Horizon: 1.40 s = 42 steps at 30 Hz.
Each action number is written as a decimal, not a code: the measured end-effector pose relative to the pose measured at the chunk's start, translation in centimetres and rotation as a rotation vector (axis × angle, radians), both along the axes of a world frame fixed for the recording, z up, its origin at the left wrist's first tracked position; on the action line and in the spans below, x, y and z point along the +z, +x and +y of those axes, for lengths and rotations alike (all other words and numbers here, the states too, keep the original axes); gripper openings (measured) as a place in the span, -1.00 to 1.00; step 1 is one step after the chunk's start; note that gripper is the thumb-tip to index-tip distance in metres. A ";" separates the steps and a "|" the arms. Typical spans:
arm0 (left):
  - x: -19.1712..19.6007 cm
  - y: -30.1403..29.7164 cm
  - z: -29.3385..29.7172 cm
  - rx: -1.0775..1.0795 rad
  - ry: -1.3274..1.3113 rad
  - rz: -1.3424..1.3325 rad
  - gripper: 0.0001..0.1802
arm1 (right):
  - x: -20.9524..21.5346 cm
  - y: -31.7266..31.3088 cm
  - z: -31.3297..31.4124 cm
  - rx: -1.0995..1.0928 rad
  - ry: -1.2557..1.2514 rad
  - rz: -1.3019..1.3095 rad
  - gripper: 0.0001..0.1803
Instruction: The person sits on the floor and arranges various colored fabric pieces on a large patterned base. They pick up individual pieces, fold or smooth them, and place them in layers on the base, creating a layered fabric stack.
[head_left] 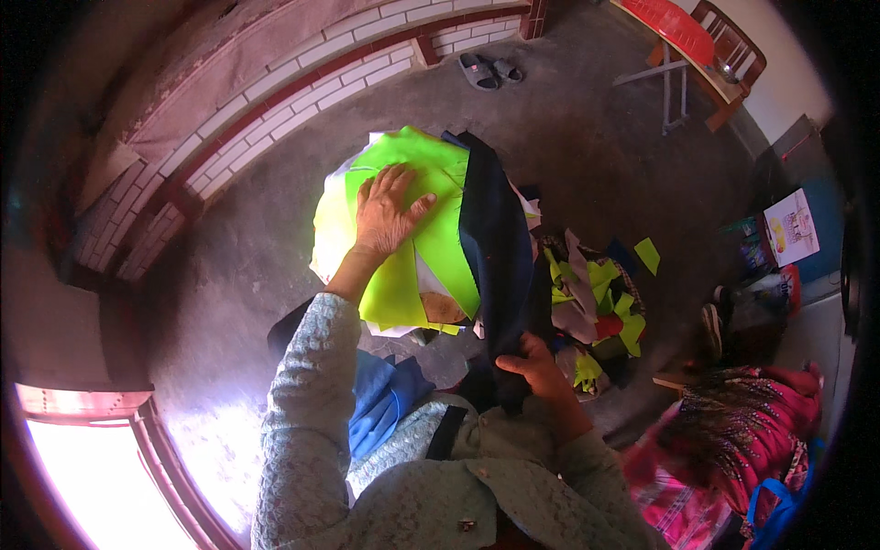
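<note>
My left hand (385, 213) lies palm down, fingers spread, on bright yellow-green fabric pieces (440, 266). These are spread over a raised round surface, and a tan patch (440, 307) of what is under them shows near its front. A long dark navy cloth (495, 220) lies across the right side of the pile and hangs toward me. Its lower end is pinched in my right hand (534, 367), thumb on top; the other fingers are mostly hidden. Blue cloth (387, 403) rests near my lap.
Right of the pile, yellow-green, pinkish and red scraps (600, 302) lie heaped on the floor. Pink patterned fabric (724, 440) is at lower right. Grey slippers (481, 71) stand by the white-brick ledge (312, 92). A red basin (674, 27) sits on a table at the far right.
</note>
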State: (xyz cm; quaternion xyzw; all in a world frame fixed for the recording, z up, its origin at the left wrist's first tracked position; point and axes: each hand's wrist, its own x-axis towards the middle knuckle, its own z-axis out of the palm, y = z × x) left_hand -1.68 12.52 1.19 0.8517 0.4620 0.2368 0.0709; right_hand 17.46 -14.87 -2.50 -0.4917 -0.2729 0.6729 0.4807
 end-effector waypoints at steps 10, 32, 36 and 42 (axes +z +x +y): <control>3.5 8.1 2.4 0.090 0.036 0.244 -0.53 | -3.8 0.5 0.0 -0.048 0.020 0.136 -0.61; 6.7 9.8 8.7 -0.350 -0.644 -1.059 -0.86 | -1.2 9.8 0.9 -0.381 0.479 0.341 -0.36; 7.9 8.0 5.6 -0.345 -0.535 -1.182 -0.76 | -2.6 11.8 -0.7 -0.441 0.427 0.139 -0.34; -2.3 3.2 3.3 0.044 -0.381 -0.768 -0.41 | -3.1 8.9 -4.0 -0.337 0.292 0.076 -0.33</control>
